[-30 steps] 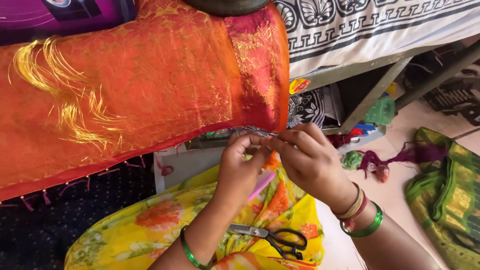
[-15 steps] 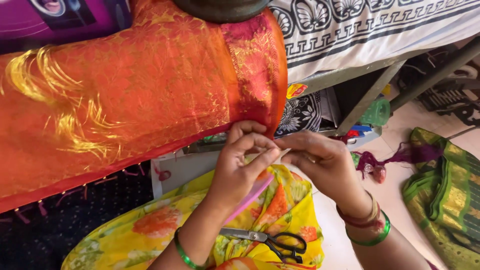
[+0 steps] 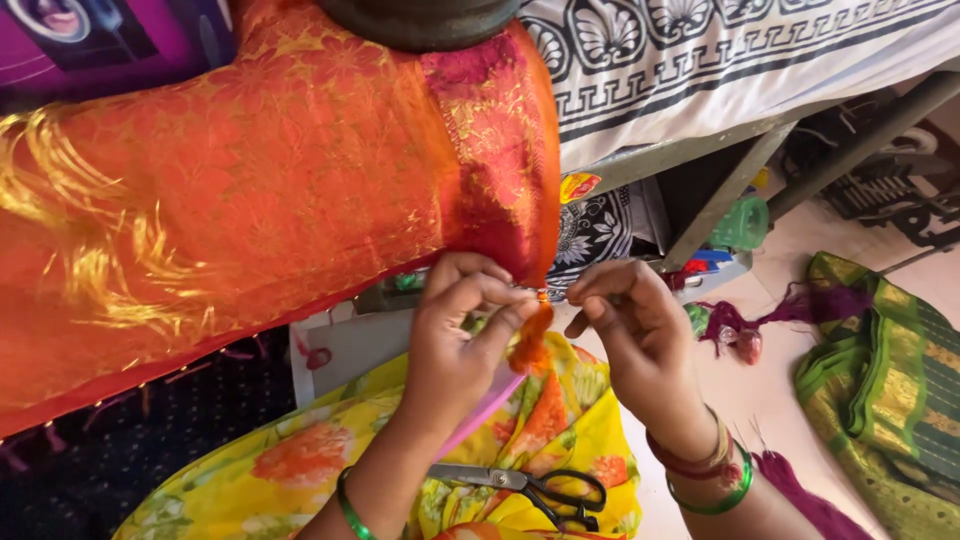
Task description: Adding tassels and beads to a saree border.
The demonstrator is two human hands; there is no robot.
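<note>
At far left: orange silk cloth [image 3: 250, 200] with gold motifs, draped over a raised edge, lower hem hanging with dark tassels [image 3: 45, 440].
At upper centre: red-and-gold border [image 3: 490, 130] of same cloth, pinned under a dark round weight [image 3: 420, 15].
At centre, below border corner: left hand [image 3: 455, 350], fingers [image 3: 495, 325] closed around an orange tassel [image 3: 530, 340] at hem edge; pink stick [image 3: 480, 420] slanting beneath palm, grip on it unclear.
Just right of tassel: right hand [image 3: 635, 340], fingers [image 3: 600, 295] pinched together, apparently on a fine thread too thin to confirm.
Below hands: yellow floral fabric [image 3: 300, 460] on lap, black-handled scissors [image 3: 540, 485] lying on it, untouched.
At right, on floor: purple thread bundle [image 3: 740, 325]; green-and-gold folded cloth [image 3: 880, 390].
Step judged: knotting or binding tassel onto hem corner. Next move, by judgement, calls for steady tension between both hands, then scissors for trimming.
</note>
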